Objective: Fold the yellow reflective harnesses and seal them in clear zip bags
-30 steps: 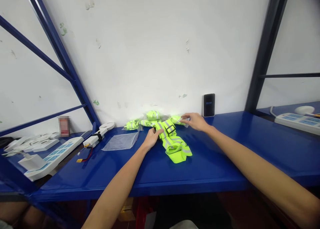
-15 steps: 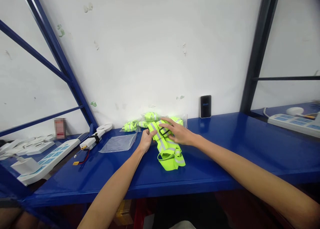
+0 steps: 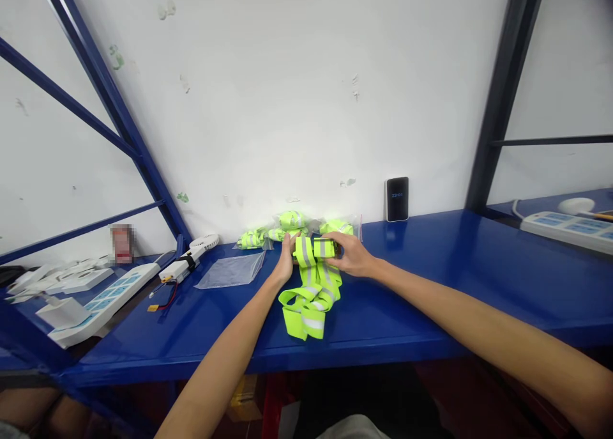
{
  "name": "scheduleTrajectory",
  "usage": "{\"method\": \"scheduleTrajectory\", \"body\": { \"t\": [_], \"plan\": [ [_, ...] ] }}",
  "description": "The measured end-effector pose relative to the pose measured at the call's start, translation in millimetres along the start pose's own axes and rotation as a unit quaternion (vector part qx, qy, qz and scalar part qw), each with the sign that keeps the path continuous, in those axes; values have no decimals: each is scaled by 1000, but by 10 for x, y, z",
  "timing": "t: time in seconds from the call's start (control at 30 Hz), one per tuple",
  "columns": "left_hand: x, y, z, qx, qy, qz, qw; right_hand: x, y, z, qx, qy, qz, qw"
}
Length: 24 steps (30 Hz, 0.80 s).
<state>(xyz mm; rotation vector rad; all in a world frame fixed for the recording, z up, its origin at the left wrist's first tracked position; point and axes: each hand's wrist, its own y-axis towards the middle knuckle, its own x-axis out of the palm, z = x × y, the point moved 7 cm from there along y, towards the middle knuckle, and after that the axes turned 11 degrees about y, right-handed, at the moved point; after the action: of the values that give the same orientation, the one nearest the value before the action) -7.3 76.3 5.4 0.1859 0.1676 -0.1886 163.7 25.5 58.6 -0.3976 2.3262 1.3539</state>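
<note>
A neon yellow reflective strap vest (image 3: 310, 295) with grey bands lies on the blue shelf (image 3: 431, 298). My left hand (image 3: 285, 264) grips its top left end. My right hand (image 3: 347, 255) closes on its top right end. Both hands hold the upper part a little above the shelf, and the loose loops trail toward me. Behind it, against the white wall, lie several more folded yellow vests in clear bags (image 3: 287, 225).
An empty clear plastic bag (image 3: 231, 270) lies left of my hands. Further left are a small white fan (image 3: 191, 255), a red-wired connector (image 3: 160, 298) and white power strips (image 3: 96, 301). A black phone (image 3: 397, 199) leans on the wall. Another power strip (image 3: 565, 223) sits far right.
My right hand came back from the bagged vests at the wall and closed on the vest. The vest has been pulled up and straightened, its loops now hanging toward me.
</note>
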Motion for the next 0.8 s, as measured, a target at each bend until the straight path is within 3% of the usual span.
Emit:
{"method": "scheduleTrajectory", "body": {
  "t": [0.1, 0.17, 0.3, 0.4, 0.5, 0.6, 0.67, 0.73, 0.8],
  "plan": [
    [158, -25, 89, 23, -51, -10, 998, -22, -5, 81, 100, 74, 74, 989],
    [242, -45, 132, 30, -75, -16, 997, 6, -10, 165, 172, 170, 110, 964],
    [184, -80, 191, 67, -55, 14, 996, 70, -57, 382, 305, 357, 178, 865],
    [44, -183, 378, 185, 91, 56, 977, 59, -123, 497, 365, 442, 234, 786],
    [68, -356, 612, 308, 311, 72, 896, 67, -151, 514, 385, 489, 240, 745],
    [162, -450, 726, 350, 443, 77, 821, 121, -164, 491, 398, 518, 221, 724],
    [234, -464, 748, 366, 469, 57, 802, 185, -181, 477, 416, 524, 190, 718],
    [254, -449, 755, 373, 449, 50, 810, 239, -195, 467, 435, 510, 139, 729],
    [158, -391, 752, 348, 387, 91, 849, 260, -189, 452, 441, 467, 64, 764]
  ]
}}
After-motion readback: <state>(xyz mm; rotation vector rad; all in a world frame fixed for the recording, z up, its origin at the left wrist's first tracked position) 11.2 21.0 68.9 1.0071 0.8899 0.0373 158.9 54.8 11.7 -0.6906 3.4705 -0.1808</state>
